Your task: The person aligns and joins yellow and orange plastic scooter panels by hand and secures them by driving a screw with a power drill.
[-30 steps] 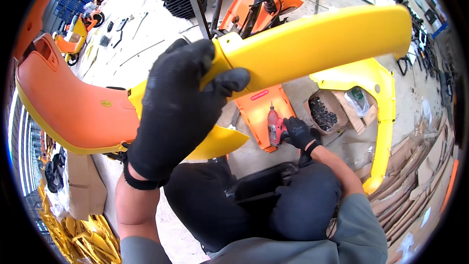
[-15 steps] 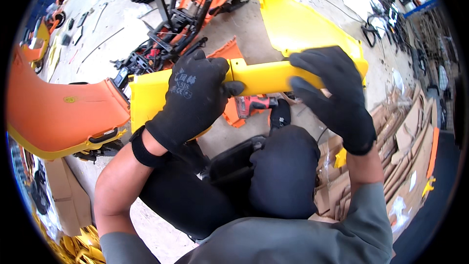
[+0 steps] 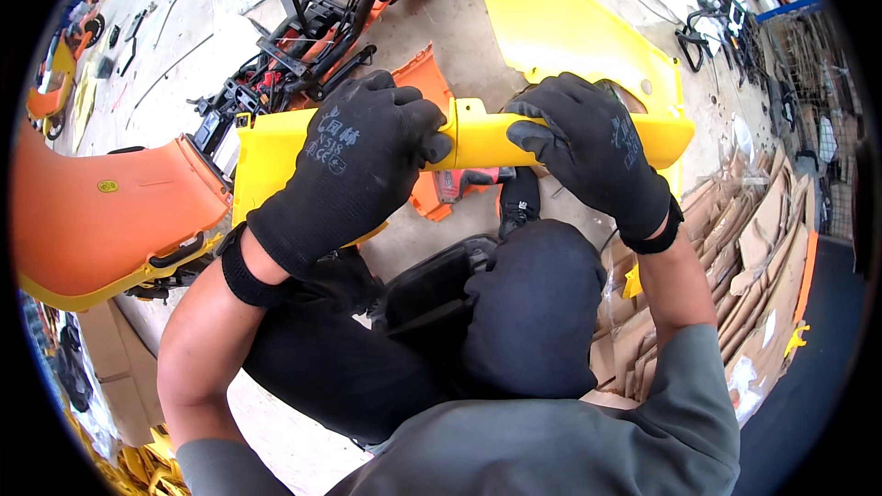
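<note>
Both my hands, in black knit gloves, hold a long yellow plastic panel (image 3: 480, 134) in front of my knees. My left hand (image 3: 363, 152) is wrapped round its left part, thumb near a seam in the middle. Round the right part closes my right hand (image 3: 593, 142), its thumb on the near face. Beneath the panel lie a red and grey power tool (image 3: 459, 184), partly hidden, and an orange plastic piece (image 3: 424, 78). Just beyond my right hand a larger yellow body panel (image 3: 570, 23) rests on the floor.
A black vehicle frame with orange panels (image 3: 322, 23) stands ahead on the left. Nearer on the left is an orange seat-like shell with yellow edging (image 3: 110, 211). Flattened cardboard (image 3: 735, 266) is stacked at my right. A black tray (image 3: 432, 285) sits between my legs.
My right hand was lifted and spread over the panel's right end; now it has moved left and closed round it. My left hand keeps its hold.
</note>
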`<state>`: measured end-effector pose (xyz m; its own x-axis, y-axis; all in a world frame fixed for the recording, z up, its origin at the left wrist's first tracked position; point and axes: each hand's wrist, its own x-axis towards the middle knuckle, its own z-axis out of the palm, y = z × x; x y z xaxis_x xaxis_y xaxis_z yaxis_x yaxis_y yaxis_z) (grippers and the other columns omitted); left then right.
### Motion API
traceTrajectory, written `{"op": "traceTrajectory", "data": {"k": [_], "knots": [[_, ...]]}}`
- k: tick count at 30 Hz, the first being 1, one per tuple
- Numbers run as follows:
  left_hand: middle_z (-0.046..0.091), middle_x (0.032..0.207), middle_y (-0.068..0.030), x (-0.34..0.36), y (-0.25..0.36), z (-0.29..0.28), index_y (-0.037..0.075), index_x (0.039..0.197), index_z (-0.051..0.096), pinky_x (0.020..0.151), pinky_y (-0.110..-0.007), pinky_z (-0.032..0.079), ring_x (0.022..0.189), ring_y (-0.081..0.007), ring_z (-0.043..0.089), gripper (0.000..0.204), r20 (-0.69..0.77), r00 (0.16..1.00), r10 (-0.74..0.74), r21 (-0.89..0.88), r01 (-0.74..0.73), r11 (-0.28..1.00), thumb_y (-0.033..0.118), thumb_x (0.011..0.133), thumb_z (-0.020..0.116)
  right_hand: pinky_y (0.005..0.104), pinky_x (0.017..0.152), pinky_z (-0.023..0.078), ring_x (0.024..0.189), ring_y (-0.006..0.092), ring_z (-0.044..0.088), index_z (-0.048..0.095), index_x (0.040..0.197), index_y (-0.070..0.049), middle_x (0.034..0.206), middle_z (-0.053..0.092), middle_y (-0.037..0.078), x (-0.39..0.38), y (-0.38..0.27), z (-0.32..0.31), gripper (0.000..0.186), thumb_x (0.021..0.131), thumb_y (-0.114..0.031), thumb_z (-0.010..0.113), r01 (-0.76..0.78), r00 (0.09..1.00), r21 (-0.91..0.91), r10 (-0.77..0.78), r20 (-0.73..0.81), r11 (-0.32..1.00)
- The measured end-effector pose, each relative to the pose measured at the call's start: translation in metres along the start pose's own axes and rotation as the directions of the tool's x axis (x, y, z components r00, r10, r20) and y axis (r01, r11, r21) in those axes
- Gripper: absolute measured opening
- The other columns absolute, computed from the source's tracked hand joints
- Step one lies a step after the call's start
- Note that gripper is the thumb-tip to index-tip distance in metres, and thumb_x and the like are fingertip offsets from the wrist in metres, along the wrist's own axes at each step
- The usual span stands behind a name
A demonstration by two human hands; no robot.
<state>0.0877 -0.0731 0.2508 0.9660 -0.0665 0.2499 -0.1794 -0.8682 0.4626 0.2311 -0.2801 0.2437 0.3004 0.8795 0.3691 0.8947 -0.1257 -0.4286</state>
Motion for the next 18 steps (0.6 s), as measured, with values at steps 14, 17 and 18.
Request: {"op": "traceTrajectory", "data": {"k": [14,17,18], "knots": [[0.054,0.075,-0.0122,-0.009,0.006,0.014,0.003,0.078,0.055,0.072,-0.044,0.042,0.079,-0.0340,0.052,0.015,0.024,0.999,0.035,0.092,-0.037,0.995,0.005,0.071,0.068,0.0432,0.075,0.048,0.085,0.0350,0.060,0.062,0.096,-0.001,0.089,0.063,0.017,-0.011,-0.003,0.019,0.022,0.082,-0.015,0.070,-0.035,0.999,0.149,0.030,0.041,0.988],[0.054,0.075,-0.0121,-0.007,0.014,0.016,0.003,0.078,0.055,0.071,-0.044,0.042,0.078,-0.0335,0.052,0.025,0.001,1.000,0.017,0.106,-0.017,0.994,0.016,0.071,0.075,0.0436,0.075,0.048,0.084,0.0353,0.060,0.062,0.095,0.000,0.089,0.062,0.017,-0.014,-0.005,0.021,0.023,0.082,-0.016,0.071,-0.040,0.999,0.154,0.041,-0.005,0.987],[0.054,0.075,-0.0121,-0.006,0.017,0.017,0.003,0.078,0.056,0.070,-0.044,0.042,0.077,-0.0330,0.052,0.032,-0.031,1.000,-0.003,0.093,0.006,0.996,0.023,0.069,0.079,0.0437,0.074,0.047,0.083,0.0351,0.060,0.062,0.095,-0.001,0.088,0.062,0.017,-0.014,-0.005,0.021,0.023,0.082,-0.017,0.071,-0.050,0.999,0.169,0.052,-0.006,0.984]]}}
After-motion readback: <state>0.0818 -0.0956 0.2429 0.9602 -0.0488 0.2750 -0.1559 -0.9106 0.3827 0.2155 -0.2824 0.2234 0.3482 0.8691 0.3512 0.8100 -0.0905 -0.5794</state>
